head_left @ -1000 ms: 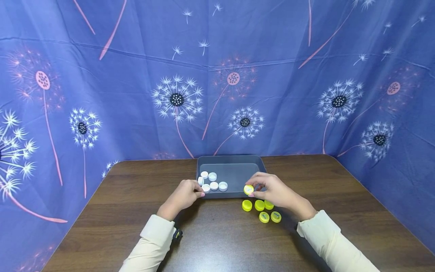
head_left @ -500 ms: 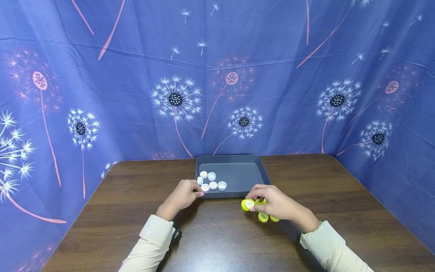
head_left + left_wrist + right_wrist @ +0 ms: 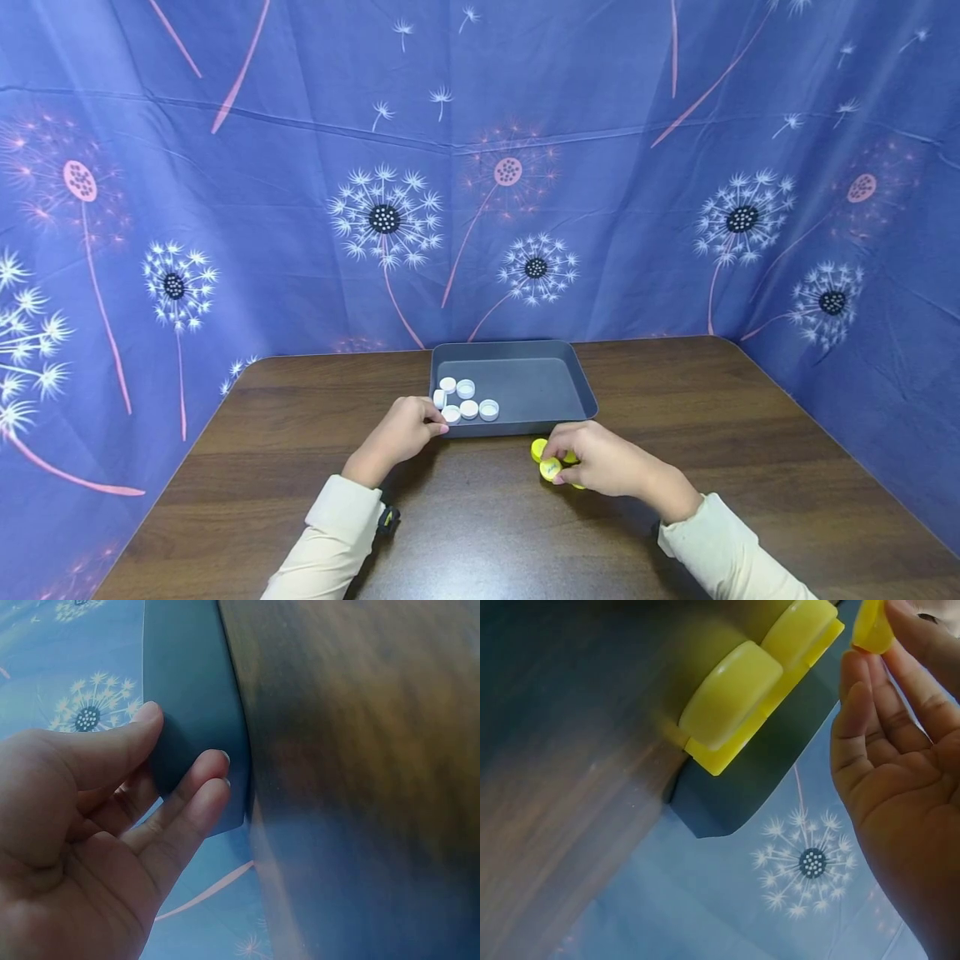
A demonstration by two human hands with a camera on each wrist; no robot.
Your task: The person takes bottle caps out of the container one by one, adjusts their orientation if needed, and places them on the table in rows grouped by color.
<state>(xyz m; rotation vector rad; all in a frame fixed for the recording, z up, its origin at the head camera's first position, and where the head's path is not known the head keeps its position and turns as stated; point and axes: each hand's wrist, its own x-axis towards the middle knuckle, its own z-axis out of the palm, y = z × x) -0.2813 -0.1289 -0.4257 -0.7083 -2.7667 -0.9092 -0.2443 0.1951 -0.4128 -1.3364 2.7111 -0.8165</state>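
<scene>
The left hand point(image 3: 401, 429) reaches to the near-left corner of the dark grey tray point(image 3: 536, 392), its wrist behind it on the person's side. It grips that corner: the left wrist view shows the thumb at the tray's rim and two bent fingertips set against the outer wall. The right hand point(image 3: 600, 460) is just in front of the tray, towards its near-right corner, the forearm slanting in from farther right. Its thumb and fingertips pinch the held cap point(image 3: 550, 469), while the other fingers bend loosely beneath, as the right wrist view shows.

The held cap is round, shallow and bright yellow, tilted so that a paler face with a small dark mark looks up. It is in front of the tray's near wall; whether it touches anything below cannot be told. Other yellow caps point(image 3: 538, 449) lie on the worktop point(image 3: 465, 525) close to the tray's near wall, partly hidden by the right hand; up close their sides look smooth and plain.

Six white caps point(image 3: 468, 409) gather in the tray's left part, one of them on edge by its left wall. Behind the tray hangs a blue dandelion-print cloth point(image 3: 615, 208).
</scene>
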